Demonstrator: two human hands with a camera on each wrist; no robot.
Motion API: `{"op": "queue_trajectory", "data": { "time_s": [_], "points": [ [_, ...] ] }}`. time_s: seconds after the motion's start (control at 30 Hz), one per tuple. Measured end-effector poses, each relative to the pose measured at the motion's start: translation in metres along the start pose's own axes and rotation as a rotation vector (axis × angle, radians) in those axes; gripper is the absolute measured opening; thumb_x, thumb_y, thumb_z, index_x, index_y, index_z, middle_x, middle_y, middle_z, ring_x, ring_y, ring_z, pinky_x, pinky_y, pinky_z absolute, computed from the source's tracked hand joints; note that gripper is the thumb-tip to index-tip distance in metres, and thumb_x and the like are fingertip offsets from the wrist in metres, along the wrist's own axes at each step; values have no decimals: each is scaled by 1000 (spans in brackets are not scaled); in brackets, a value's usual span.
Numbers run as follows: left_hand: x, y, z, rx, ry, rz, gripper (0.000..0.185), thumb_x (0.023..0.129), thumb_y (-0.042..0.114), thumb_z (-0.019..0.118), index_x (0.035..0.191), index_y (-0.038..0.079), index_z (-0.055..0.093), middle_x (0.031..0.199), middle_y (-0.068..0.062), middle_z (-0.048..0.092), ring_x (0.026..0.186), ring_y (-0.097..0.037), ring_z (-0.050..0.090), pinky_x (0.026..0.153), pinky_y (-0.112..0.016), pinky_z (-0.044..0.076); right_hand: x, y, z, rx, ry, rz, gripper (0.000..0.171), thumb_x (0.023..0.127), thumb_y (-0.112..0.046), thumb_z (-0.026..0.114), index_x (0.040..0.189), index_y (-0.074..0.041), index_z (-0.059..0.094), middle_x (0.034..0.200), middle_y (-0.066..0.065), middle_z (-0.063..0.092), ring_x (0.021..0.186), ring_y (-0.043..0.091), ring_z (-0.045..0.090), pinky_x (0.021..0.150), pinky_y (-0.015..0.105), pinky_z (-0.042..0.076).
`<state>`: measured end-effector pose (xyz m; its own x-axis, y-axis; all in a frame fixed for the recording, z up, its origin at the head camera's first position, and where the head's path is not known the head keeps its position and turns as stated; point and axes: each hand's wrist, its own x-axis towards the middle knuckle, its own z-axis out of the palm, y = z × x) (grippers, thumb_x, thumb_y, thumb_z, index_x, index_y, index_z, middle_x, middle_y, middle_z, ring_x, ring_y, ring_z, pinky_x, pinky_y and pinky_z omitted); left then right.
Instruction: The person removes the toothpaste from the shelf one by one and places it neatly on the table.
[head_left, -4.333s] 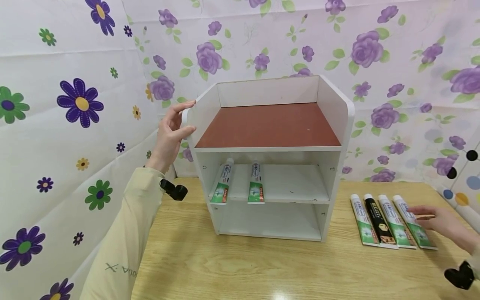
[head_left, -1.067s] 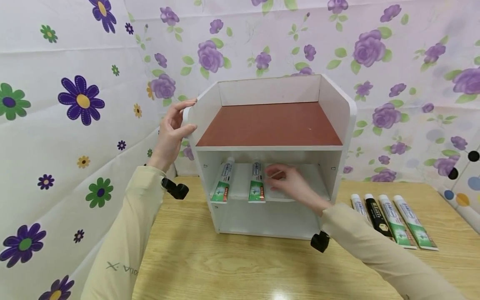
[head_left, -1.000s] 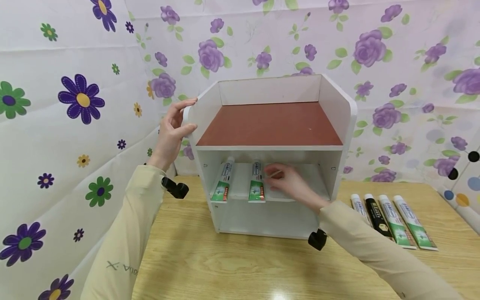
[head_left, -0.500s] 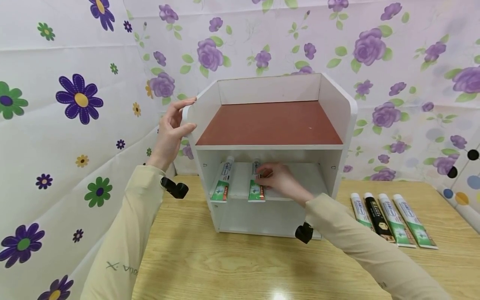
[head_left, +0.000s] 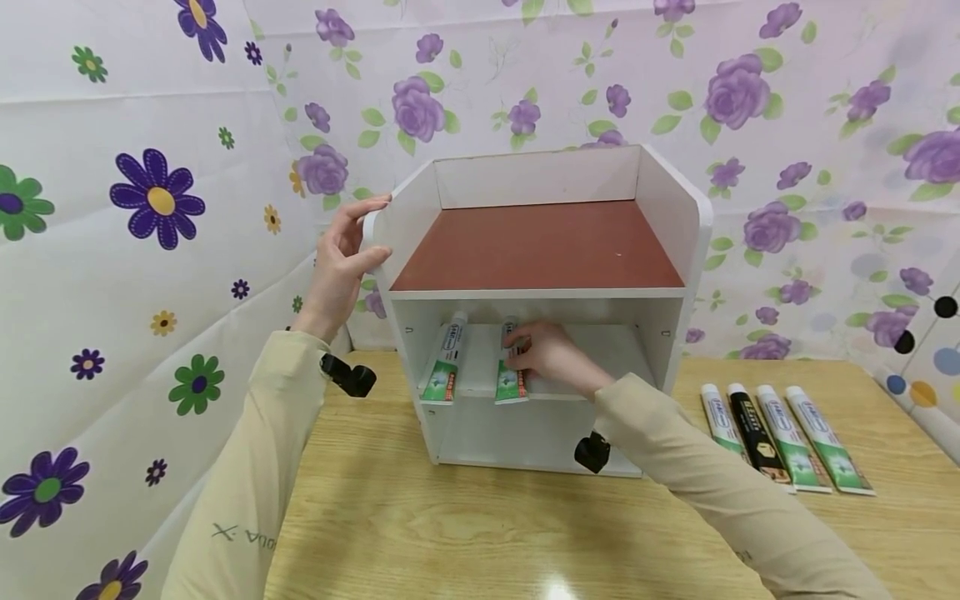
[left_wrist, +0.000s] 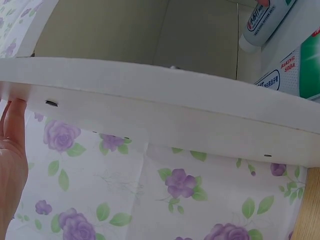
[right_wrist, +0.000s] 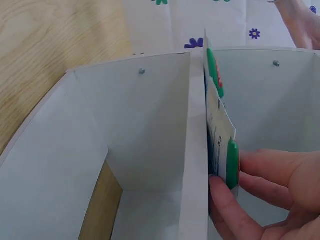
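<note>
My left hand (head_left: 341,267) grips the upper left side panel of a white cabinet (head_left: 536,294), thumb at its front edge; in the left wrist view, part of that hand (left_wrist: 14,150) shows at the panel. On the middle shelf (head_left: 592,362) lie two white-and-green toothpaste tubes, their flat ends toward the front. My right hand (head_left: 551,354) reaches in and pinches the right-hand toothpaste tube (head_left: 511,385), hiding part of it. In the right wrist view, thumb and fingers (right_wrist: 267,167) lie on either side of this tube (right_wrist: 220,140). The other toothpaste tube (head_left: 442,367) lies near the left wall.
Several more toothpaste tubes lie side by side on the wooden table (head_left: 450,533), right of the cabinet: white-and-green ones (head_left: 828,442) and one black tube (head_left: 757,433). The cabinet has a brown top board (head_left: 540,246) and a lower compartment (head_left: 525,433). Flowered cloth (head_left: 562,67) hangs behind.
My right hand has left the tubes on the table, entered the cabinet, and moved leftward onto the right-hand shelf tube. My left hand has stayed on the side panel.
</note>
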<state>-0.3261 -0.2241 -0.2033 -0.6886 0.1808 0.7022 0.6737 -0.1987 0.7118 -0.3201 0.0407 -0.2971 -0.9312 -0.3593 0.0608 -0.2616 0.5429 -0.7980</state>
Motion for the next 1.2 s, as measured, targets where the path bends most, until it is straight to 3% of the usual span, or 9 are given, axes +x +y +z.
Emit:
{"op": "queue_trajectory", "data": {
  "time_s": [0.13,0.27,0.4,0.7,1.07,1.2],
  "points": [
    [0,0,0,-14,-2,4,47,79,-13,52,121,8,53,134,-11,38,117,-29,36,84,-33,42,2,-3,2,-22,-5,11,31,80,-5,67,110,-1,62,87,9,60,56,16,56,53,28,47],
    [0,-1,0,-19,-3,9,47,79,-14,53,121,7,53,134,-11,38,117,-29,36,84,-32,41,3,-3,3,-10,-6,13,31,80,-4,66,110,1,62,84,10,60,55,15,55,52,28,47],
    [-1,-1,0,-10,-5,9,47,79,-14,53,120,7,53,134,-11,38,118,-29,35,85,-32,41,3,-2,2,49,-16,34,32,80,-2,66,111,1,62,78,11,62,56,17,57,53,29,49],
    [0,-1,0,-10,-6,9,47,78,-14,53,120,7,54,134,-11,38,118,-28,35,84,-31,41,-1,2,-4,209,-95,82,35,80,0,66,115,2,59,87,15,64,66,22,61,60,33,51],
    [0,-1,-1,-13,2,4,46,78,-15,52,119,6,53,134,-11,39,118,-29,36,84,-31,42,-15,21,-18,426,-220,-9,39,82,-1,64,120,1,56,101,20,55,81,27,60,67,38,51],
    [0,-1,0,5,3,4,46,78,-13,53,120,7,53,134,-11,39,117,-29,37,83,-31,42,-20,25,-27,409,-275,-59,41,81,-4,66,120,0,57,105,19,55,82,26,60,67,38,51]
  ]
}}
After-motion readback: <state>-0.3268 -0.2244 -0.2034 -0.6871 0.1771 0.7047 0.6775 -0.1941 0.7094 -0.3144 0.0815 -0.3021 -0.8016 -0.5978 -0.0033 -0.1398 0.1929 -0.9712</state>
